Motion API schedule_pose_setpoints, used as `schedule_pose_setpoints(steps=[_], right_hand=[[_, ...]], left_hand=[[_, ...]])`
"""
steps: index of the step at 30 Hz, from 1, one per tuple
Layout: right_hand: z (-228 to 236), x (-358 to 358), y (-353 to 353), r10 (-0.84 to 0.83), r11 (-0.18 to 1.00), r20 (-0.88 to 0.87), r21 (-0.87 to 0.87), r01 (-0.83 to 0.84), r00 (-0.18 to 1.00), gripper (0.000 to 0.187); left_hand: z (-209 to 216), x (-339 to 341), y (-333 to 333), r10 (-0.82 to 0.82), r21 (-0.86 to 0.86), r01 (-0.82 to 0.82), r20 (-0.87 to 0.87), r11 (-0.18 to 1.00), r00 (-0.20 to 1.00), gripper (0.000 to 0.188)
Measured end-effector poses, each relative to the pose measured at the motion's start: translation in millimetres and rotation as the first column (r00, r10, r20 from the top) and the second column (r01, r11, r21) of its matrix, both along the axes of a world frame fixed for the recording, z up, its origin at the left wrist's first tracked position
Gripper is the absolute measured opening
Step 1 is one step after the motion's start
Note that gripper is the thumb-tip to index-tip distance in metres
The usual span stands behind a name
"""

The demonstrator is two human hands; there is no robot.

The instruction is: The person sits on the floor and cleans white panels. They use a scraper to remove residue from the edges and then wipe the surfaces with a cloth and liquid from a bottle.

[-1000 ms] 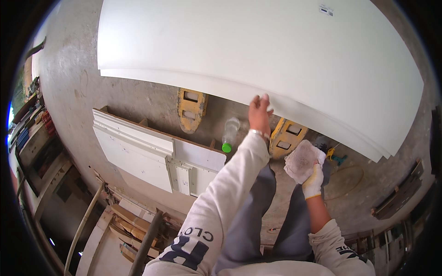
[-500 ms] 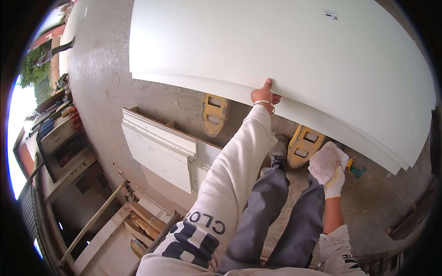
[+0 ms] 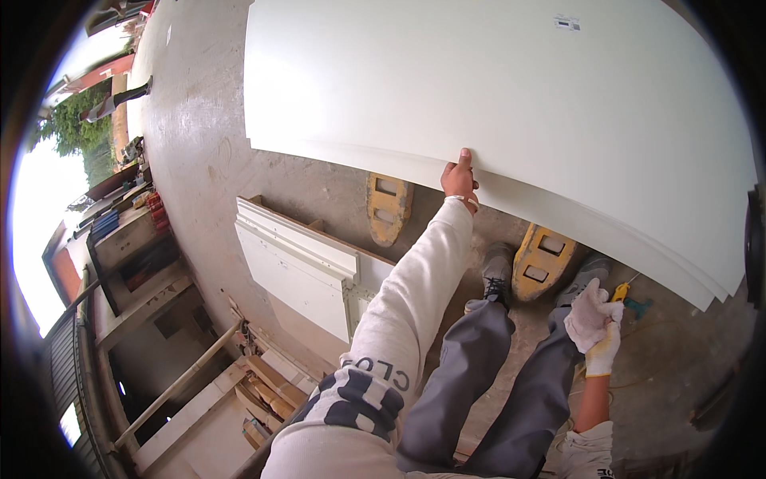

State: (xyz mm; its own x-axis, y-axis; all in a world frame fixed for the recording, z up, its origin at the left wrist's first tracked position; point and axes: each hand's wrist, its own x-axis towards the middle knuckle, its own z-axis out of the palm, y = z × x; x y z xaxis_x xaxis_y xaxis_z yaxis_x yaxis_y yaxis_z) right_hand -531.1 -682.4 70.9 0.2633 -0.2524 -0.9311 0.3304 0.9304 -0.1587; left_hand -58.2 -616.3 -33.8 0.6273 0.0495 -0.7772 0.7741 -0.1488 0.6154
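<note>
A large white panel [image 3: 479, 80] lies uppermost on a stack of similar sheets, a small label near its far side. At its near edge, my bare left hand [image 3: 459, 177] is closed on the panel, thumb on the top face and fingers curled at the edge. Lower right, my right hand [image 3: 604, 351], in a white glove, is closed around a crumpled pale pink cloth [image 3: 586, 319]. The cloth hangs over my right foot, apart from the stack.
Two worn yellow pallet-jack forks [image 3: 388, 209] stick out under the stack. A green and yellow tool [image 3: 637, 308] lies on the floor right of the cloth. Smaller white boards [image 3: 291, 271] lean at left, near wood offcuts [image 3: 271, 391]. A person [image 3: 120, 100] is far off.
My right hand has moved down and rightward with the cloth, away from the panel's edge. My left hand keeps its hold at the edge. The whole view has shifted slightly.
</note>
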Motion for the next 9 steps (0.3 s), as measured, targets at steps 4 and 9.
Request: schedule_pose_setpoints(steps=[4, 9], right_hand=[[21, 15, -9, 0.033, 0.999, 0.132, -0.026, -0.030, 0.991, 0.029], [11, 24, -16, -0.126, 0.947, 0.060, 0.304, 0.102, 0.990, 0.029]], left_hand=[[-3, 11, 16, 0.072, -0.063, -0.072, 0.006, 0.995, 0.997, 0.035], [-15, 22, 52, 0.075, -0.094, -0.070, 0.052, 0.993, 0.996, 0.026]])
